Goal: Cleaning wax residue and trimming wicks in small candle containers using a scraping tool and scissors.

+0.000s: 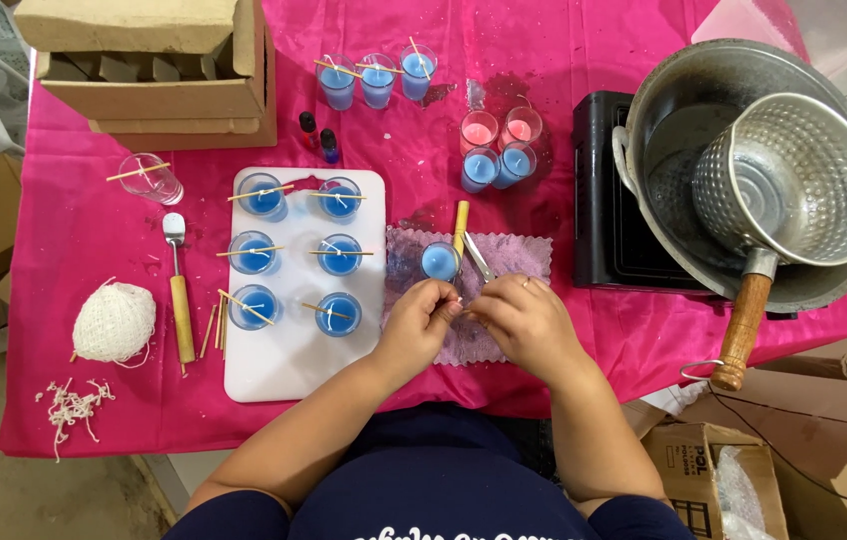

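A: What lies at the far left of the bench [94,420]?

B: A ball of white string [115,322], with cut scraps [72,408] below it, then a spoon with a wooden handle [179,300]. Next comes a white board [289,370] carrying six glasses of blue wax [299,255], each with a stick across its rim.

A: And the hands?

B: They meet just right of the board, over a purple cloth [514,255]. The left hand [419,322] and right hand [526,325] are both pinched together on a short piece of wick [463,309] stretched between the fingertips. I cannot tell whether a stick is in there too.

A: Which way does the wick run?

B: Its long axis lies roughly left to right, level, between the two grips. Just beyond it a small glass of blue wax [439,261] stands upright on the cloth, with scissors [479,258] beside it.

A: How would it handle?

B: Light, limp and thin, I judge; it needs a fingertip pinch near each end to stay taut. The glass is fragile, best held round its side.

A: Further right?

B: A black hotplate [604,200] bearing a big pot [669,110] with a smaller dimpled pan [794,180] inside.
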